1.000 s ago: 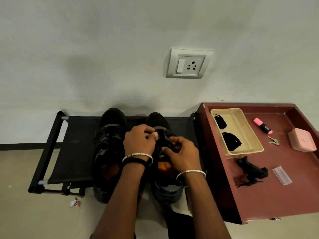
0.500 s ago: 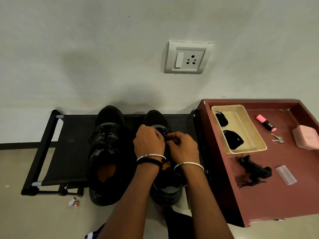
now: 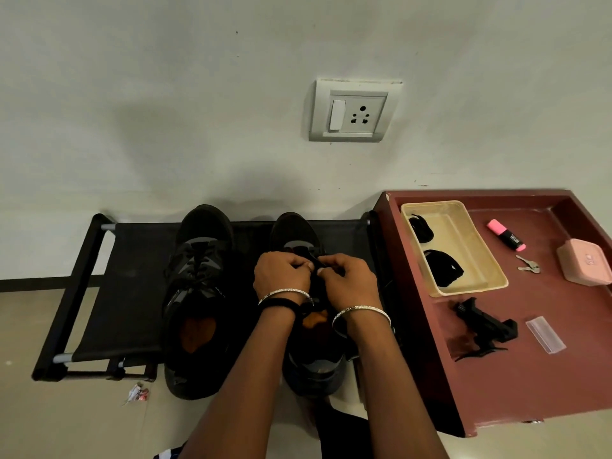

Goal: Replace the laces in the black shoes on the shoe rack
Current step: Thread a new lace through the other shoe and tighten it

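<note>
Two black shoes stand side by side on a low black shoe rack against the wall. The left shoe is laced. Over the tongue of the right shoe my left hand and my right hand meet, fingers curled, each pinching the black lace between them. My hands and wrists hide most of this shoe's eyelets. Two bundles of black laces lie in a cream tray on the right.
A dark red table stands right of the rack, carrying the tray, a pink highlighter, keys, a pink box, a black clip-like tool and a clear packet. A wall socket sits above. A scrap of litter lies on the floor.
My hands have come closer together over the right shoe's tongue and shifted slightly towards the toe. The view has drifted a little to the left.
</note>
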